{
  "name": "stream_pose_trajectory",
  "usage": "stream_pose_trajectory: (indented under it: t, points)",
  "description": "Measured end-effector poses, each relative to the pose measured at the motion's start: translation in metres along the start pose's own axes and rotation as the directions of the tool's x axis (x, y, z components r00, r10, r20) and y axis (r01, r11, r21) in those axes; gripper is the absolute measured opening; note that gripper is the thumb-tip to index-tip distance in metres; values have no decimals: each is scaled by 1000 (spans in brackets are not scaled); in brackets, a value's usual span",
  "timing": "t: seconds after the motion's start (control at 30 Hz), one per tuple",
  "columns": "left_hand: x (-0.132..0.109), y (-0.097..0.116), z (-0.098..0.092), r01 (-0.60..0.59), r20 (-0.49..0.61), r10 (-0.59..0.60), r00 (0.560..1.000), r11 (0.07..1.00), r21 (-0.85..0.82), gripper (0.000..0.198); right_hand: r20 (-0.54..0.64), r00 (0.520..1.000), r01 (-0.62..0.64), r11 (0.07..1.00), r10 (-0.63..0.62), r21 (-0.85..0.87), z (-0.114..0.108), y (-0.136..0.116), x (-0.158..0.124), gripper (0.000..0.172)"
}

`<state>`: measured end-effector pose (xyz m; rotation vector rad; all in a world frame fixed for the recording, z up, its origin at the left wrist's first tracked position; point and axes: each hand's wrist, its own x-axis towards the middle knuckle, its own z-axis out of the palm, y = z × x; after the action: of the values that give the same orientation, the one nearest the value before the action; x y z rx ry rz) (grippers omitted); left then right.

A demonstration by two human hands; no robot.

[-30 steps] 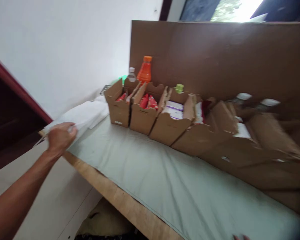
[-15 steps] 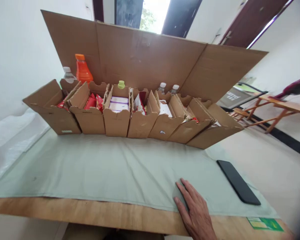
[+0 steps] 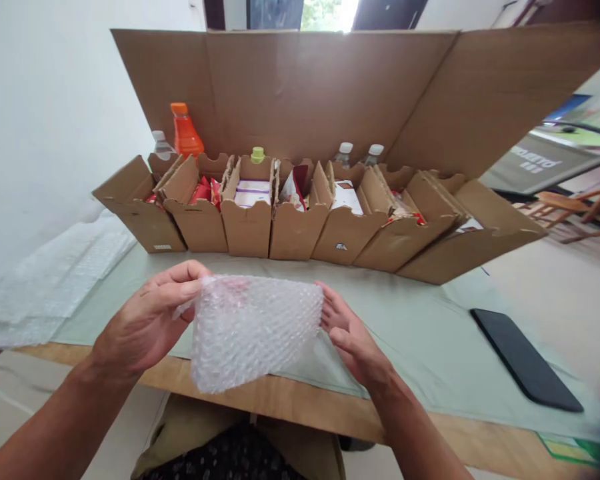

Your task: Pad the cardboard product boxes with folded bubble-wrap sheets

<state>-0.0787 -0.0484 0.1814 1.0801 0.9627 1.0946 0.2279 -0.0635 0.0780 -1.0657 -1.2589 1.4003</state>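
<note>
A clear bubble wrap piece [image 3: 255, 333] is held up over the front of the table, its lower left corner hanging down. My left hand [image 3: 150, 317] pinches its upper left corner between thumb and fingers; some fingertips show blurred through the plastic. At the right edge of the wrap is my right hand [image 3: 350, 337], fingers stretched out and thumb apart. Its fingertips are partly behind that edge, and whether they touch it I cannot tell. More bubble wrap sheets [image 3: 45, 287] lie stacked on the table's left side.
Several open cardboard bins [image 3: 247, 230] with packaged goods line the back of the green cloth [image 3: 405, 333]. Behind them stand a cardboard panel [image 3: 305, 93], an orange bottle [image 3: 186, 133] and clear bottles [image 3: 345, 155]. A black phone [image 3: 525, 360] lies at right.
My left hand has come in from the left edge with the bubble wrap. My right hand has lifted off the table edge and moved up beside it. The view has shifted slightly.
</note>
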Motion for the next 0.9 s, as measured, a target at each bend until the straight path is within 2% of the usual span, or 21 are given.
stream_pose_trajectory:
  t: [0.07, 0.13, 0.2, 0.27, 0.33, 0.47, 0.6, 0.73, 0.9]
  points:
    - [11, -13, 2, 19, -12, -19, 1000, 999, 35, 25, -42, 997, -53, 980, 63, 192, 4, 3, 5, 92]
    - [23, -30, 1, 89, -19, -88, 996, 991, 102, 30, -172, 980, -61, 969, 104, 239, 1, 7, 2, 71]
    - [36, -48, 1, 205, 14, -210, 978, 965, 164, 49, -290, 949, -57, 974, 121, 218, -8, 11, -4, 55]
    - [46, -66, 5, 286, 63, -306, 950, 933, 218, 74, -354, 926, -66, 980, 130, 188, -18, 14, -11, 50]
    - [53, -81, 13, 296, 85, -329, 940, 916, 271, 85, -390, 910, -84, 983, 143, 163, -27, 17, -18, 48]
    - [61, -98, 29, 254, 65, -292, 954, 905, 340, 82, -430, 891, -103, 988, 142, 114, -43, 15, -34, 46]
    - [69, -103, 36, 255, 35, -294, 955, 878, 405, 74, -477, 873, -86, 995, 101, 54, -55, 8, -48, 44]
    - [75, -107, 48, 228, 32, -268, 963, 870, 437, 70, -527, 846, -84, 996, 76, 10, -62, 9, -57, 54]
    - [78, -112, 61, 258, 37, -312, 949, 841, 476, 64, -548, 827, -132, 991, 125, 27, -66, 18, -64, 63]
